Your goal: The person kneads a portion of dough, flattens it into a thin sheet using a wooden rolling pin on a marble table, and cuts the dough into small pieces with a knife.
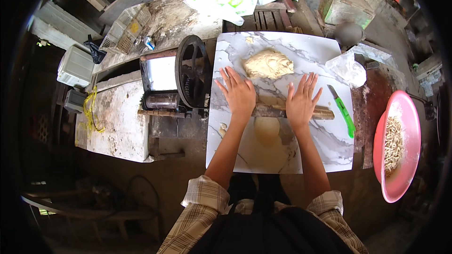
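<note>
A cluttered, rough workshop surrounds a worn bench (141,127) on which a white marbled board (325,146) lies. Across the middle of the board a wooden rolling pin (320,112) lies with its long axis running left to right, its right end pointing toward a green-handled knife (345,114) just beside it. The left hand (239,93) and the right hand (301,102) both press flat on top of the pin, fingers spread and pointing away from the person, gripping nothing. A flattened piece of dough (266,129) shows under and just nearer than the pin, between the forearms. A larger lump of dough (267,63) sits beyond the hands. A black-wheeled hand-crank machine (190,73) stands left of the board, a pink basin (409,113) of noodles to the right.
</note>
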A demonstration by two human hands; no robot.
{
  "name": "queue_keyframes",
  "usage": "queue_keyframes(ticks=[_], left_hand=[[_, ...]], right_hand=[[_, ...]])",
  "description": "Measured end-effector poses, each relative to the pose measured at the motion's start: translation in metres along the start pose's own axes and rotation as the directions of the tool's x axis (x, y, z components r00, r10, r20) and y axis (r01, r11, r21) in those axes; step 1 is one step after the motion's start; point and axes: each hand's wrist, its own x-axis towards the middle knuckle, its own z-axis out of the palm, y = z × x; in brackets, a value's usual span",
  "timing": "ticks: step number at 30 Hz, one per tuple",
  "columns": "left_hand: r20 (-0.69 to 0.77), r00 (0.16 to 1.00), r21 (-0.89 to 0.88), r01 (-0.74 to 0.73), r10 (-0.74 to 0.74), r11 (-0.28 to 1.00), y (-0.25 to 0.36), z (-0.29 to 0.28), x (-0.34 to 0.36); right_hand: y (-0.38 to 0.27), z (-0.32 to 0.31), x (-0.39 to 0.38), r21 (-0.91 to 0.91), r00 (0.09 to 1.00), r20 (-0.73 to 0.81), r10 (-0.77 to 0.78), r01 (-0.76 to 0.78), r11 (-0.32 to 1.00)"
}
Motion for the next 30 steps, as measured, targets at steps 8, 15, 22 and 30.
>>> queue_keyframes(ticks=[8, 15, 22, 30], left_hand=[[0.093, 0.995, 0.043, -0.05, 0.046, 0.998, -0.002, -0.03, -0.085], [0.056, 0.996, 0.076, -0.068, 0.064, 0.995, 0.005, -0.029, -0.049], [0.059, 0.998, -0.035, -0.001, 0.003, 0.999, -0.003, -0.017, -0.041], [-0.039, 0.992, -0.138, -0.127, 0.122, 0.982, 0.004, -0.059, -0.121]], right_hand=[[0.018, -0.033, -0.061, 0.016, 0.982, 0.105, -0.155, 0.154, 0.988], [0.017, -0.013, -0.03, 0.065, 0.979, 0.077, -0.186, 0.182, 0.981], [0.014, 0.0, -0.029, 0.094, 0.973, 0.053, -0.223, 0.218, 0.971], [0.051, -0.056, -0.072, 0.284, 0.851, 0.052, -0.522, 0.489, 0.825]])
